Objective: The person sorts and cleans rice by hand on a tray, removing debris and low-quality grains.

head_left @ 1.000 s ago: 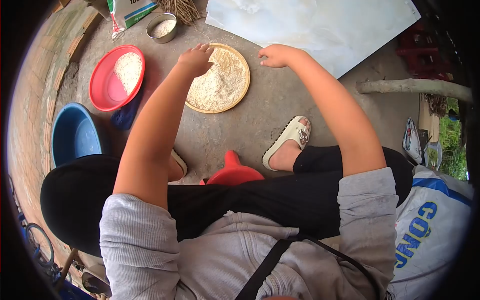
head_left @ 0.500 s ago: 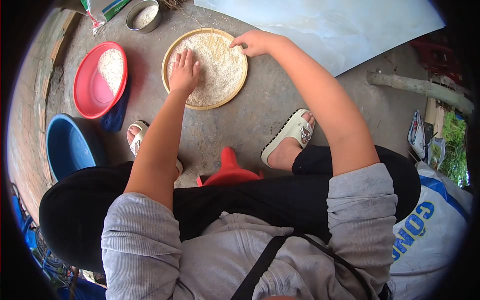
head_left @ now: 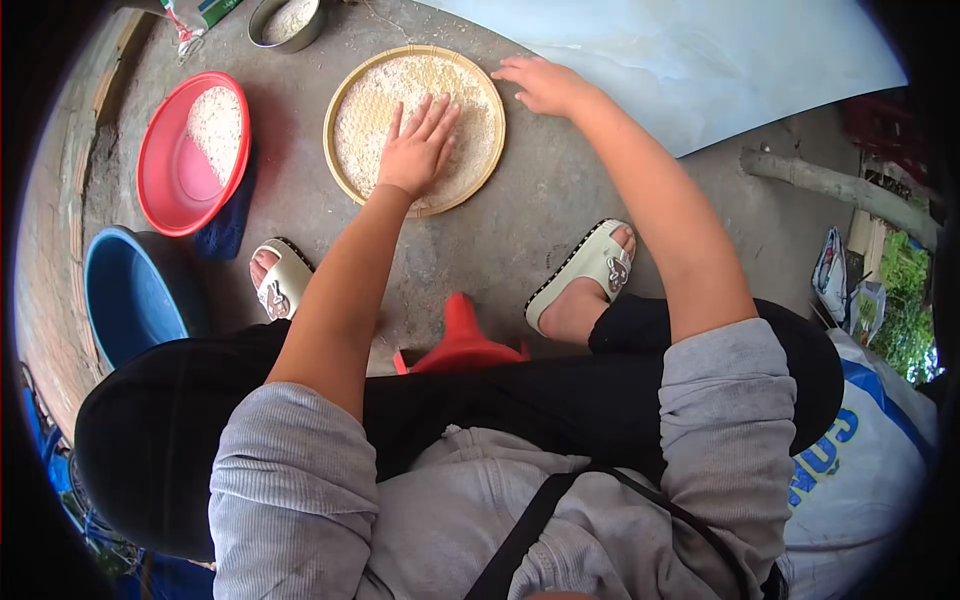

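Observation:
A round woven tray lies on the concrete floor, with pale grains spread over it. My left hand rests palm down on the grains right of the tray's middle, fingers spread. Just beyond the tray's upper right rim is my right hand, its fingers apart and nothing between them. A small gap shows between its fingertips and the rim.
Left of the tray stand a red basin holding grains and a blue tub. A metal bowl is at the top. A pale sheet lies upper right, near a log. My sandalled feet flank a red stool.
My left hand has moved right across the grains. My right hand has let go of the tray's rim and moved right, its fingers now more open.

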Action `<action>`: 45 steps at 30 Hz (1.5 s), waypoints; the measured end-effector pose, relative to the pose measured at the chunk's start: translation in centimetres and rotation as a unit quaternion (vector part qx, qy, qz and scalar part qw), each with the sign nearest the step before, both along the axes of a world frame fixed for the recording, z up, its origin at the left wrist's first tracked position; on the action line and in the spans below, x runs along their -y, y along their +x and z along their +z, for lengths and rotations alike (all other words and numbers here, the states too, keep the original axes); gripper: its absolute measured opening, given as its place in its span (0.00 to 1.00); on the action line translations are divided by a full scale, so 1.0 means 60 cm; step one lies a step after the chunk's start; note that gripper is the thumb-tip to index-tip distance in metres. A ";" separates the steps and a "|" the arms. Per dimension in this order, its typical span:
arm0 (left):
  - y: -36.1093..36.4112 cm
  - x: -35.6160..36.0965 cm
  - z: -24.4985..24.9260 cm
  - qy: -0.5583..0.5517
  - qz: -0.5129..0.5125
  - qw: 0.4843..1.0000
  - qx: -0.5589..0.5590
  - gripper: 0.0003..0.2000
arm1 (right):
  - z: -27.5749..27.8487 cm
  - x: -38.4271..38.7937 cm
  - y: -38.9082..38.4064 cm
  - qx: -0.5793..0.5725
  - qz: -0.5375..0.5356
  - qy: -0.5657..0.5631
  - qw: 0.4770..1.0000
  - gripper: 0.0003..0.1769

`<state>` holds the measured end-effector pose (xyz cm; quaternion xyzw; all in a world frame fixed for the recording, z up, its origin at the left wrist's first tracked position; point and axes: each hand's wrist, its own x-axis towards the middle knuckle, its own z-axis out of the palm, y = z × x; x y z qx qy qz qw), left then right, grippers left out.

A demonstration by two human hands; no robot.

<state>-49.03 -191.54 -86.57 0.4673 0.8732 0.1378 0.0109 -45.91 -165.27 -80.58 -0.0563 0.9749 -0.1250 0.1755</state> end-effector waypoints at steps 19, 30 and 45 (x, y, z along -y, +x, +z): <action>-0.102 0.095 -0.044 0.121 0.483 0.863 0.088 0.15 | -0.059 0.026 0.012 0.147 -0.147 -0.104 0.973 0.22; -0.084 0.092 -0.008 0.153 0.474 0.848 0.181 0.15 | -0.023 0.039 0.059 0.276 -0.350 -0.254 0.858 0.32; -0.060 0.050 0.013 0.218 0.424 0.825 0.303 0.19 | -0.017 0.027 0.071 0.246 -0.493 -0.262 0.792 0.26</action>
